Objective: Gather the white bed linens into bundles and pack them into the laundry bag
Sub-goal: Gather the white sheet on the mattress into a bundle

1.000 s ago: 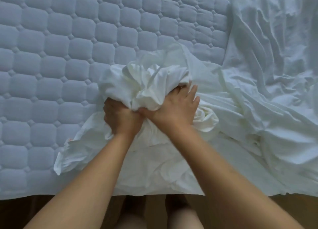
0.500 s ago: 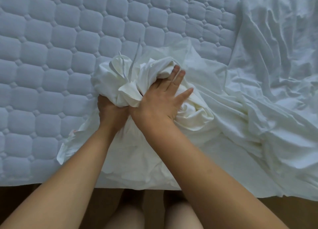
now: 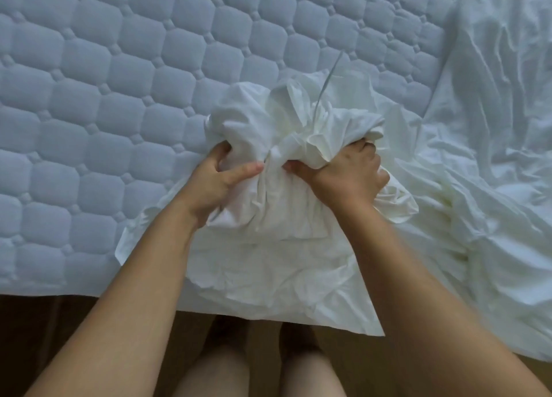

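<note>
Since the earlier frame, the right hand point(image 3: 349, 172) has been shifted from the top of the crumpled white linen bundle point(image 3: 292, 121) to its right side, fingers curled into the fabric. The bundle's left side is gripped by the left hand point(image 3: 221, 175). The bundle is held on the quilted pale-blue mattress point(image 3: 119, 98) by its near edge, with rumpled white sheeting point(image 3: 484, 133) to its right.

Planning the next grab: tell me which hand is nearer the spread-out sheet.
Right. The right hand grips the bundle beside the spread-out sheet; the left hand grips the bundle's opposite side, farther away.
</note>
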